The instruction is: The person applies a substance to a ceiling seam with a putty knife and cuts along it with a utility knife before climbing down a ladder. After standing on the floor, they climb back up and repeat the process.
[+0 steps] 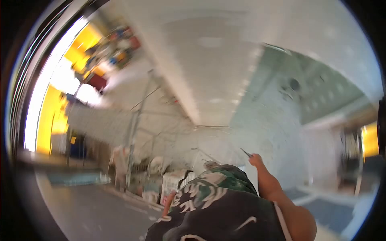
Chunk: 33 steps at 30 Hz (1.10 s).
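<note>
Out front, gripping a thin, dark, pointed hand tool (246, 153) in the bare right hand (255, 160)! Held by the near end, with the tip aimed forward and a little to the left, away from the black sleeveless jersey (217, 211) with white lettering. Probably carried like that, on a reaching arm, to have the point clear of cloth and skin. Over to the fingers: curled in tight around the handle, with no gap to be seen; too small and blurred to count one by one. Seen against a pale, whitish surface (229, 140) beyond; cannot tell whether touching it, though looking clear of it.

Across to the left side, showing only a narrow strip of bare skin (169, 204) by the jersey's edge. Cannot tell left hand from forearm there, nor whether with fingers spread, curled or gripping anything. Just past it, spot a white, printed, boxy bag (172, 185), down low, perhaps set there to be out from underfoot. Further back, see a tall, thin, grey metal stand (134, 132), apart from both the tool and the bag, and greenish-grey wallboard (277, 96) off to the right
</note>
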Tool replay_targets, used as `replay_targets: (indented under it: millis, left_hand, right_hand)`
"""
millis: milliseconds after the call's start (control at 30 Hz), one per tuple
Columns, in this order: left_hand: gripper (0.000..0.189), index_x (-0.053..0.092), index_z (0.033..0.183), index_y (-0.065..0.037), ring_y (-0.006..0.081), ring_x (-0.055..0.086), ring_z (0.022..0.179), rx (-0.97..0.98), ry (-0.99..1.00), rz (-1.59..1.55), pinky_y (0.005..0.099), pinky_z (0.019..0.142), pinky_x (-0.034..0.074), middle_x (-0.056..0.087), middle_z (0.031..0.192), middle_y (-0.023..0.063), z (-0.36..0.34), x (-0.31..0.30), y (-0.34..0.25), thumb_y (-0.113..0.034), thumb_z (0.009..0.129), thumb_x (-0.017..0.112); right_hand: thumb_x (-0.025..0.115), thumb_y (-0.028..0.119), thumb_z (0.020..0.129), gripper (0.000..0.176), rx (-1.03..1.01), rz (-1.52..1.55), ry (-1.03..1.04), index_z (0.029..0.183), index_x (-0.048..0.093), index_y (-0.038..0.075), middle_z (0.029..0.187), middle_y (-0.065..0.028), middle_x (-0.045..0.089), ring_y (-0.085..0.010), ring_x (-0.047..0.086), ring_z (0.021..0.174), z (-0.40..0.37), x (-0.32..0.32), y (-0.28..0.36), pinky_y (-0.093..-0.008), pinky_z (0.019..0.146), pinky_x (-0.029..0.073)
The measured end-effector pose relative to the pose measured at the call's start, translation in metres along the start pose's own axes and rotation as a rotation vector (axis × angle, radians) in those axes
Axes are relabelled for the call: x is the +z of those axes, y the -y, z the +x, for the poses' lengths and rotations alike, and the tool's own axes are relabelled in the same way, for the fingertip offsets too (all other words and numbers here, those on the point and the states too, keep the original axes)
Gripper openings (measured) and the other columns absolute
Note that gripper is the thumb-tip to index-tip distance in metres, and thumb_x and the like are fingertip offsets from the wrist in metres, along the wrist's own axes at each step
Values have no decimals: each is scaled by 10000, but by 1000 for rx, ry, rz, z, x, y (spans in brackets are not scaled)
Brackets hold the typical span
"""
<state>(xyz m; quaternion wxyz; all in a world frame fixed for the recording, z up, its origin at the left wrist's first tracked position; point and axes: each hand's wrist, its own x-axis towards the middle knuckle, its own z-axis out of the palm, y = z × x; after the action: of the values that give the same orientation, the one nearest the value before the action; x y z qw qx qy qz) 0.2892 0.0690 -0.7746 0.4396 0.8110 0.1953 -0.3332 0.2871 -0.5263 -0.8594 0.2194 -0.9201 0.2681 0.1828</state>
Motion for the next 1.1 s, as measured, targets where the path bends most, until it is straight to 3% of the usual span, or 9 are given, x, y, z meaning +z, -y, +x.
replay_targets:
  millis: [167,267,300,433,467,700,900,1000,1100]
  left_hand:
    - [122,613,821,36,198,545,554,-262,-264,-382,352,481,418,588,677,101,-66,3,87,-55,873,549]
    - [155,608,782,19,192,552,553,-362,-506,-799,346,489,414,586,656,86,-88,12,121,-92,880,561]
    - [179,609,779,8,188,555,552,-314,-536,-789,344,497,417,588,659,81,-94,11,125,-125,892,567]
    - [239,612,802,-17,180,559,546,-284,-618,-892,330,525,430,602,686,74,-113,42,116,-213,931,567]
    - [271,612,833,-17,182,561,547,-115,-657,-951,331,529,439,611,703,78,-113,59,114,-258,943,560]
    - [264,619,844,-5,180,572,565,-232,-458,-481,330,524,441,618,710,79,-166,116,112,-243,942,559]
    - [259,625,853,4,178,582,580,-314,-463,-445,329,519,442,625,716,80,-198,114,111,-230,942,558]
    - [256,628,858,9,178,587,588,-314,-491,-490,329,517,443,628,719,80,-185,100,105,-223,941,557]
    - [254,631,863,14,177,592,596,-287,-541,-598,329,515,444,631,722,80,-151,71,94,-216,941,557]
  right_hand:
    - [664,244,692,281,-143,34,139,901,702,61,839,-171,689,-342,665,805,47,-3,37,-421,713,522]
    - [665,195,684,268,-192,84,207,909,709,55,798,-153,690,-295,671,769,76,3,64,-401,683,514]
    - [664,171,682,258,-225,99,230,906,712,53,779,-144,689,-271,672,752,83,8,79,-392,670,509]
    - [661,274,702,296,-510,-144,205,898,709,58,833,-198,680,-382,658,804,105,20,156,-451,721,524]
    - [648,329,714,340,-577,-233,212,925,704,69,888,-215,670,-409,642,857,124,40,163,-477,758,524]
    - [656,326,720,329,-686,-89,361,924,689,70,953,-194,672,-377,634,895,68,22,286,-452,769,508]
    - [700,367,671,420,-796,-210,492,985,696,87,937,-208,676,-380,645,894,55,58,267,-435,777,517]
    - [702,280,685,299,-651,-255,580,904,708,76,713,-136,678,-245,653,636,73,68,233,-373,604,521]
    - [698,213,696,228,-591,-248,531,856,698,50,643,-106,654,-188,612,537,109,82,198,-344,515,494]
